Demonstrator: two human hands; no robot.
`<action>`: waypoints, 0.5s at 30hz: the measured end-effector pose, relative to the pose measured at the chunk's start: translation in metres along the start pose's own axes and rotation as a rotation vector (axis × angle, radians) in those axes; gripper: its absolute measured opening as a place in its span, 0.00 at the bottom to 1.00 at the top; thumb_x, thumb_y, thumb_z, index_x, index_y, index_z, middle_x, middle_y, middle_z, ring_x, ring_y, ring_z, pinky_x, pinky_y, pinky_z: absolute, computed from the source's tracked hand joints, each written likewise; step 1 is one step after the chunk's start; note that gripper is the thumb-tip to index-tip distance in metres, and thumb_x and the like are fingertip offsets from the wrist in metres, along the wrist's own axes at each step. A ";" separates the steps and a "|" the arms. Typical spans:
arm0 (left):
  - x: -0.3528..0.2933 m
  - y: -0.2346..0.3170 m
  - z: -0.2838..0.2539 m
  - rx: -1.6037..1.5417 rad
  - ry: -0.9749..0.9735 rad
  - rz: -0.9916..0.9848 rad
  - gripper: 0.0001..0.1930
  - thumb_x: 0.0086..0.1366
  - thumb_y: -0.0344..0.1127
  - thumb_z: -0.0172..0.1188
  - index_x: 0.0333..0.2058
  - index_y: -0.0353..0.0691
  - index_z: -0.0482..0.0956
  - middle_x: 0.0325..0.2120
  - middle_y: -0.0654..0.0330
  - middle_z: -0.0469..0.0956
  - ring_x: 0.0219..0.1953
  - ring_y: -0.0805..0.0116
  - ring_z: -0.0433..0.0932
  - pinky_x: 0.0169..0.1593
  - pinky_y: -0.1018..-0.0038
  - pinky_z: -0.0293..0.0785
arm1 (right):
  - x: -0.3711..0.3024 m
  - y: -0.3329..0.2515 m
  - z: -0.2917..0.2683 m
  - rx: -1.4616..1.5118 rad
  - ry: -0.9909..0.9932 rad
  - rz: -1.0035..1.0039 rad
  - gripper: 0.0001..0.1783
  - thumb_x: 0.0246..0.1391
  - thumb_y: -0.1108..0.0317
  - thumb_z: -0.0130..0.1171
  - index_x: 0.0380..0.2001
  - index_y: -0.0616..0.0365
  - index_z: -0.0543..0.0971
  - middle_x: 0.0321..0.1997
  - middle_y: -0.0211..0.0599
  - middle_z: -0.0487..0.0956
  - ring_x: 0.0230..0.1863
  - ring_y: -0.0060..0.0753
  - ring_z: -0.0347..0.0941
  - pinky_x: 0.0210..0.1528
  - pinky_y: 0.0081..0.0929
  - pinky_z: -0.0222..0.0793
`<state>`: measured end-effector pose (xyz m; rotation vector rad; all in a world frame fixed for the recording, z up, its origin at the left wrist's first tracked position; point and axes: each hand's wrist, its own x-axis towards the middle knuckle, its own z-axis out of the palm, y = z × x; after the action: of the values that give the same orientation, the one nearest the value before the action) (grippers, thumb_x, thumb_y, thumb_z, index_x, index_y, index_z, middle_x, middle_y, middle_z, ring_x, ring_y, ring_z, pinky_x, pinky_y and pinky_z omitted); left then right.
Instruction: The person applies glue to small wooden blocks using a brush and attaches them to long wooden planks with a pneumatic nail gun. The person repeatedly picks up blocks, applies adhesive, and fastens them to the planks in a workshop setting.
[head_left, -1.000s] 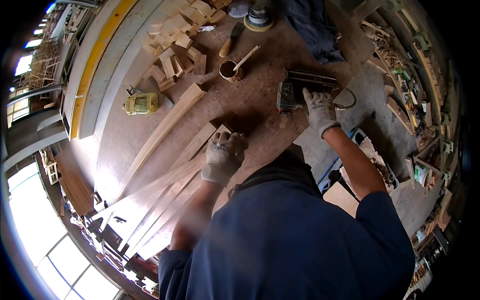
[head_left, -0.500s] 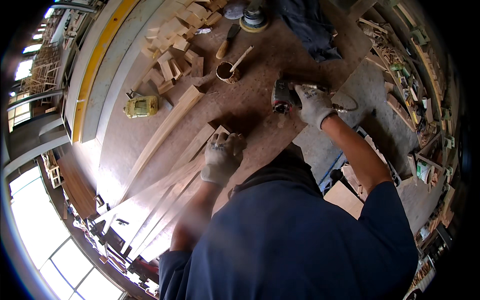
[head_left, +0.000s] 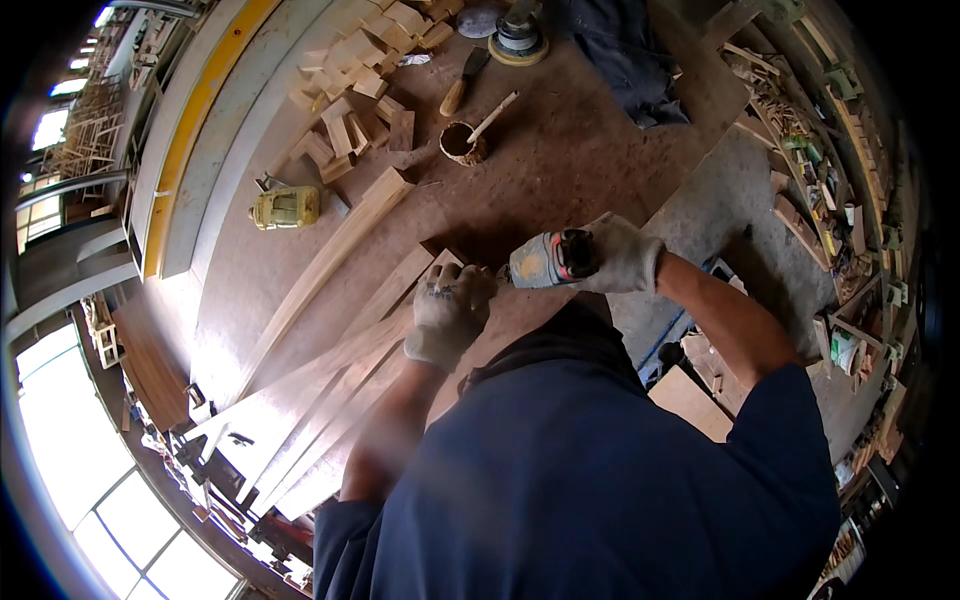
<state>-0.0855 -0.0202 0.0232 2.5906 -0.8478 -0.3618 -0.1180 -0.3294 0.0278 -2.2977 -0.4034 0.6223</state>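
Note:
My left hand (head_left: pixel 450 308), in a pale work glove, grips the near ends of long wooden strips (head_left: pixel 375 315) with its fingers curled over them. My right hand (head_left: pixel 622 258), also gloved, is wrapped round a grey and red drill-like power tool (head_left: pixel 545 260). The tool lies sideways in the air, and its narrow front end points left at the strip ends beside my left fingers. Whether its tip touches the wood I cannot tell. Just beyond the strips, a longer squared timber (head_left: pixel 325 270) lies on the brown tabletop (head_left: pixel 580 165).
Cut wood blocks (head_left: pixel 350 60) are heaped at the far left. Nearby lie a yellow translucent container (head_left: pixel 285 208), a brush (head_left: pixel 463 82), a pot (head_left: pixel 460 146) with a stick, a round sander (head_left: pixel 518 42) and a dark cloth (head_left: pixel 630 60). Wood scraps (head_left: pixel 800 160) fill the right side.
My right hand has lifted the power tool from the tabletop's right part and brought it left and nearer, turned toward the strip ends. My left hand has stayed on the strips.

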 end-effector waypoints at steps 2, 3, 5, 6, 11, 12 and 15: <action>0.001 0.002 -0.003 -0.010 0.004 0.009 0.06 0.63 0.36 0.64 0.39 0.49 0.85 0.38 0.52 0.83 0.45 0.46 0.81 0.49 0.51 0.79 | 0.000 -0.012 -0.004 0.052 0.107 -0.073 0.12 0.54 0.59 0.70 0.39 0.51 0.84 0.38 0.41 0.88 0.44 0.46 0.87 0.50 0.39 0.83; 0.002 0.002 -0.004 -0.014 0.006 0.013 0.06 0.63 0.36 0.64 0.39 0.48 0.85 0.37 0.52 0.83 0.45 0.46 0.81 0.48 0.51 0.80 | 0.000 -0.014 -0.005 0.046 0.135 -0.093 0.11 0.53 0.60 0.70 0.38 0.51 0.84 0.37 0.40 0.88 0.43 0.46 0.87 0.49 0.39 0.83; 0.001 0.001 0.000 0.005 0.032 0.020 0.06 0.63 0.36 0.64 0.38 0.48 0.85 0.36 0.52 0.82 0.44 0.46 0.81 0.47 0.51 0.79 | 0.001 -0.014 -0.004 0.005 0.166 -0.115 0.10 0.52 0.61 0.71 0.36 0.50 0.83 0.35 0.39 0.87 0.41 0.46 0.86 0.48 0.39 0.83; 0.001 0.000 0.001 0.014 0.045 0.023 0.05 0.63 0.36 0.64 0.38 0.48 0.85 0.36 0.52 0.82 0.43 0.46 0.81 0.46 0.51 0.79 | 0.002 -0.012 -0.004 -0.031 0.168 -0.118 0.10 0.52 0.61 0.71 0.35 0.49 0.82 0.34 0.38 0.87 0.40 0.46 0.86 0.47 0.39 0.83; 0.002 0.001 0.000 0.006 0.050 0.040 0.05 0.64 0.36 0.64 0.37 0.47 0.84 0.35 0.52 0.82 0.42 0.46 0.81 0.45 0.51 0.79 | 0.005 -0.004 0.002 -0.002 0.179 -0.121 0.10 0.51 0.62 0.71 0.35 0.49 0.82 0.33 0.38 0.86 0.38 0.46 0.86 0.44 0.40 0.83; 0.002 0.001 0.000 0.006 0.052 0.043 0.05 0.64 0.36 0.64 0.37 0.47 0.84 0.35 0.52 0.82 0.42 0.46 0.81 0.45 0.51 0.79 | 0.005 -0.001 0.004 0.000 0.185 -0.127 0.10 0.51 0.62 0.71 0.35 0.49 0.82 0.33 0.38 0.86 0.38 0.47 0.86 0.44 0.40 0.83; 0.001 -0.002 0.005 0.018 0.107 0.067 0.05 0.64 0.36 0.64 0.37 0.47 0.84 0.35 0.52 0.82 0.42 0.46 0.81 0.45 0.51 0.79 | 0.007 -0.002 0.004 -0.013 0.180 -0.142 0.10 0.51 0.63 0.71 0.36 0.49 0.82 0.34 0.37 0.86 0.38 0.47 0.86 0.44 0.40 0.83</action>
<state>-0.0858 -0.0206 0.0184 2.5647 -0.9008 -0.1958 -0.1144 -0.3223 0.0247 -2.2905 -0.4793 0.3405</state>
